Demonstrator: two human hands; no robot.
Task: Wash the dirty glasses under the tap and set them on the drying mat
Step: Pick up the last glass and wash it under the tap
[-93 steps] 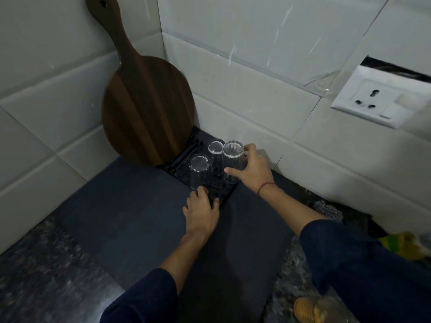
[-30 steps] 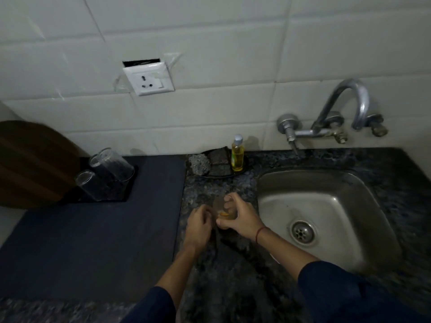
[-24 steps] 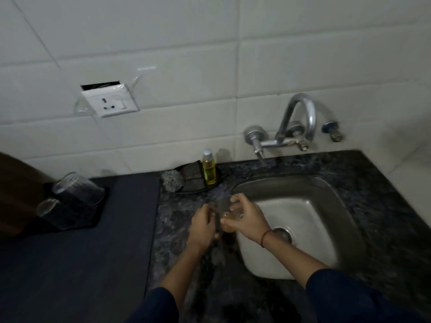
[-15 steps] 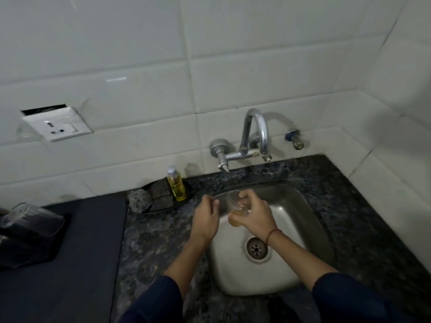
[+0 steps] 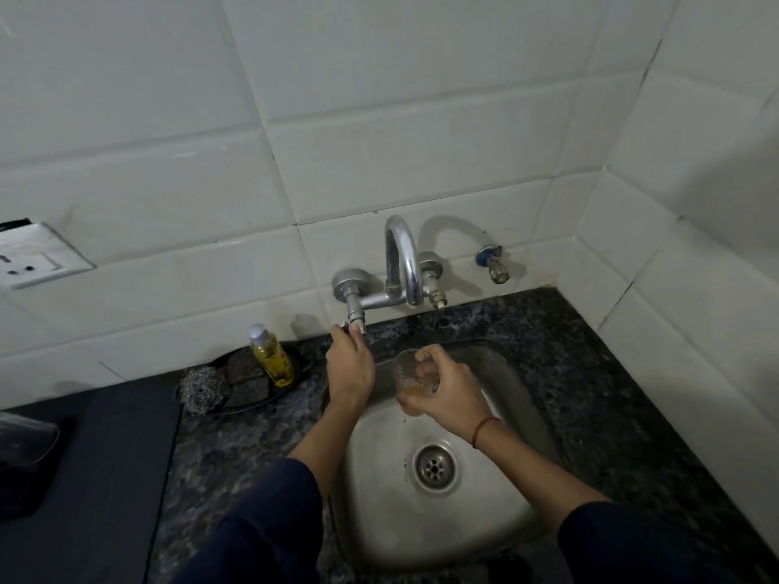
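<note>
Right hand is gripping the glass over the steel sink; left hand, just beside, is pinching the tap handle.

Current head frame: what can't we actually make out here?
All in the head view:
tap handle: mostly covered by the left hand fingertips, so its position is unreadable.
held glass: lower part wrapped by the right hand, so the amount of yellowish residue is unclear.
mat glasses on the drying mat: cut off by the left edge and dark, so they can't be counted.
bottle: label too small to read.
</note>
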